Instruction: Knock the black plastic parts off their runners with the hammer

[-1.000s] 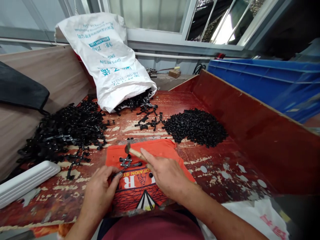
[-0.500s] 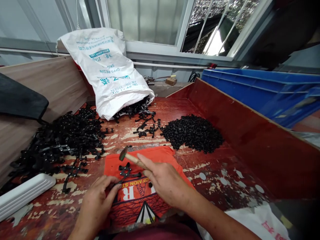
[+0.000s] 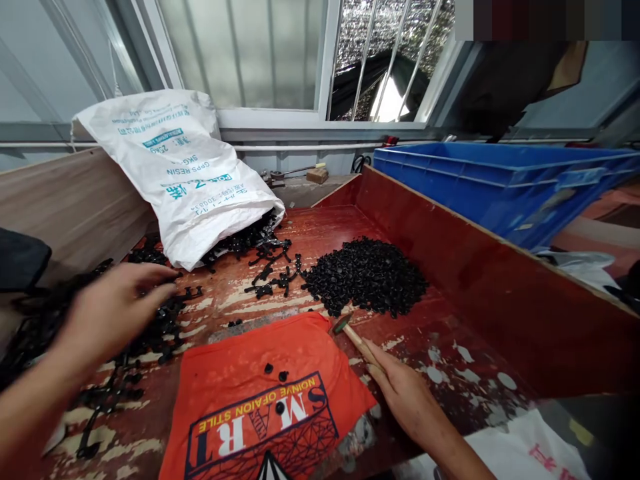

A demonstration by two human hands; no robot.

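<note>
My left hand, slightly blurred, is over the heap of black branched plastic parts at the left. Its thumb and fingers are stretched out and apart, the fingertips close to the black parts; I make out nothing held. In my right hand is a small hammer, gripped by its wooden handle, with the head pointing up and left beside the cloth's right edge. An orange printed cloth lies in front of me, with a few small black round pieces on it.
A white resin sack spills black parts at the back left. A pile of small black pieces lies right of centre. Wooden side boards border the red worktop. Beyond the right board stands a blue crate.
My left hand has left the cloth for the heap at the left. The branched part is gone from the cloth. My right hand has moved right with the hammer. The view has shifted.
</note>
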